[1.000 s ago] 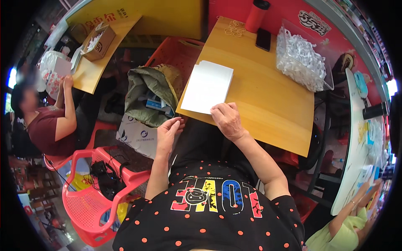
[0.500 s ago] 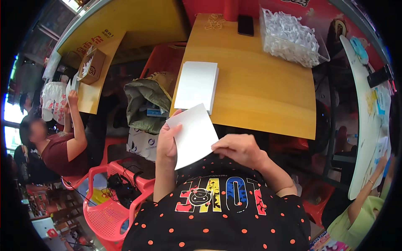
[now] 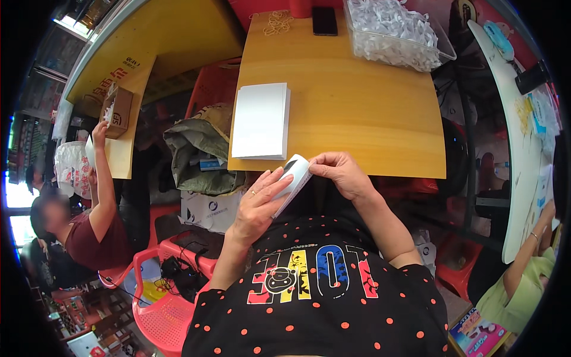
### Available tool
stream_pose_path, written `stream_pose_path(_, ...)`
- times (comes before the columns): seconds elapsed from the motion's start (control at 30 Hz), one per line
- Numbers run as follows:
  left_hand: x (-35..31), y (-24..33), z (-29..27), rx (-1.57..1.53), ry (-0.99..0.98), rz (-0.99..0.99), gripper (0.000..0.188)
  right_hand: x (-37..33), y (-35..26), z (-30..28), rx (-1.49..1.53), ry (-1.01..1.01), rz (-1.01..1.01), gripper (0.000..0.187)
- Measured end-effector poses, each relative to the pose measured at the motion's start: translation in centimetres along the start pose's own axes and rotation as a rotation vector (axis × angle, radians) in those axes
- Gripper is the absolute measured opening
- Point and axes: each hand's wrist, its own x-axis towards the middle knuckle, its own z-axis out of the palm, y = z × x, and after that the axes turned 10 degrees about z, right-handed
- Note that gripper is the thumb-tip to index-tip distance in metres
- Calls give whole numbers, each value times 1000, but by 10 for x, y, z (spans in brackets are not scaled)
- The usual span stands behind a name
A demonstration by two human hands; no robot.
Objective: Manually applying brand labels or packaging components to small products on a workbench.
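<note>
A white sheet of paper (image 3: 301,172) is held in front of my chest, just off the near edge of the table. It is bent over on itself, and part of its surface looks dark and printed. The fingers of my left hand (image 3: 258,208) lie across it, closed around its left side, with a ring on one finger. Thumb and fingers of my right hand (image 3: 344,172) pinch its upper right edge. Beyond them, on the left part of the table, lies a neat stack of white sheets (image 3: 260,122).
The wooden table (image 3: 357,119) bears a phone (image 3: 325,21), rubber bands (image 3: 278,22) and a clear bin (image 3: 395,38) of white strips. An open sack (image 3: 202,152) and a red chair (image 3: 163,315) stand at left. People work on both sides.
The sheet has gone from nearly flat to bent over. My left hand has moved from its side to across it; my right hand has shifted up with the edge. The view has shifted slightly.
</note>
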Motion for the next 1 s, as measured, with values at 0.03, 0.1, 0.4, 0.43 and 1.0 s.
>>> stream_pose_path(0.03,-1,-1,0,13,-3,-16,33,1,2,1,3,13,-27,11)
stream_pose_path(0.1,-4,-2,0,39,-7,-49,35,2,4,4,-9,67,-79,10)
stream_pose_path(0.4,-40,-8,12,-1174,606,-1093,20,-3,-9,9,-316,145,-345,7)
stream_pose_path(0.43,-39,-9,12,-1322,577,-1141,20,-1,-7,9,-343,131,-350,8)
stream_pose_path(1.0,-31,-10,36,-1268,529,-1052,28,19,16,7,-65,272,-214,9)
